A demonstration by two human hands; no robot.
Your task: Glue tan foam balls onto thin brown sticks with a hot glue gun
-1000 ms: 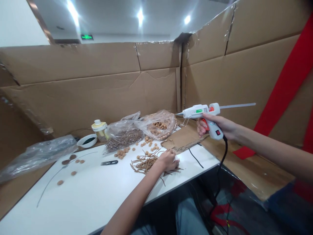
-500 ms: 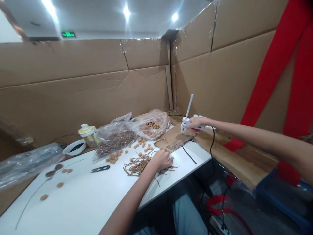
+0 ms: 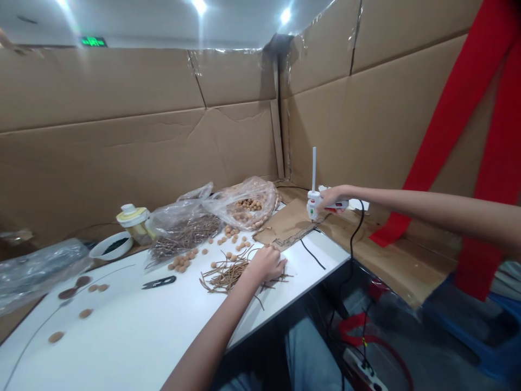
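Glue gun (image 3: pixel 312 209) held nose-down in our right hand (image 3: pixel 330 199), likely dabbing cardboard (image 3: pixel 287 220); steadiness wanted next. Left hand (image 3: pixel 266 264): hold, can't tell.

Ceiling lights (image 3: pixel 285 16) illuminate the scene from above and flare into streaks. The surface (image 3: pixel 122 336) is bright; the floor (image 3: pixel 407 339) is dim. Wide-angle distortion stretches the frame edges; fine detail is soft.

Right hand (image 3: pixel 331 197) holding glue gun (image 3: pixel 312 207) nose-down, perhaps touching cardboard (image 3: pixel 285 220), left hand (image 3: pixel 266 264) over twigs (image 3: pixel 228 276)
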